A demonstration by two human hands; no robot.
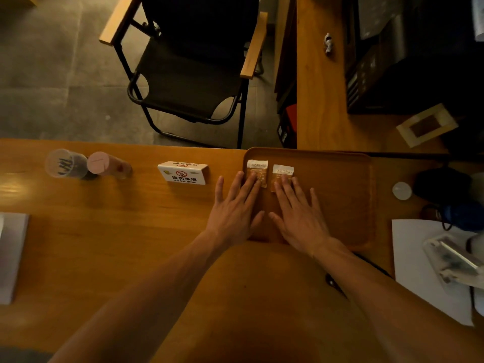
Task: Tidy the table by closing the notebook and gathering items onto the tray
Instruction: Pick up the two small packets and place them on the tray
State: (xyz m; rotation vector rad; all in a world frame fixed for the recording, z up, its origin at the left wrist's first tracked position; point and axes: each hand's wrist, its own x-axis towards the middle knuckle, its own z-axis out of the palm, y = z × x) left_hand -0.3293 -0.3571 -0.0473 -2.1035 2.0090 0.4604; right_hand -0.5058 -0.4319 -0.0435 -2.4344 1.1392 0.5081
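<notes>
Both hands are laid flat and open over the near-left part of the tray (340, 205); nothing is gripped. The left hand (233, 213) has its fingertips pressed on the left packet (258, 167), and the right hand (298, 218) has its fingertips on the right packet (282, 171). Two packets are counted, side by side at 11 o'clock on the tray, apart from each other. One tray is counted, at 1 o'clock from the person on the counter (131, 231).

The step in hand is judged to be the squaring of the packets on the tray. It is best done with light fingertip pressure, so that the packets are slid level without being creased or pushed over the tray's far rim.

Still off the tray are counted: one no-smoking sign (183, 172) at 11 o'clock, just left of the tray; two tubes (86, 165) lying further left at 10 o'clock; one small round white lid (402, 190) at 2 o'clock. A pale flat thing (11, 255) is seen at the left edge at 9 o'clock; it may be the notebook, but whether it is shut cannot be told.
</notes>
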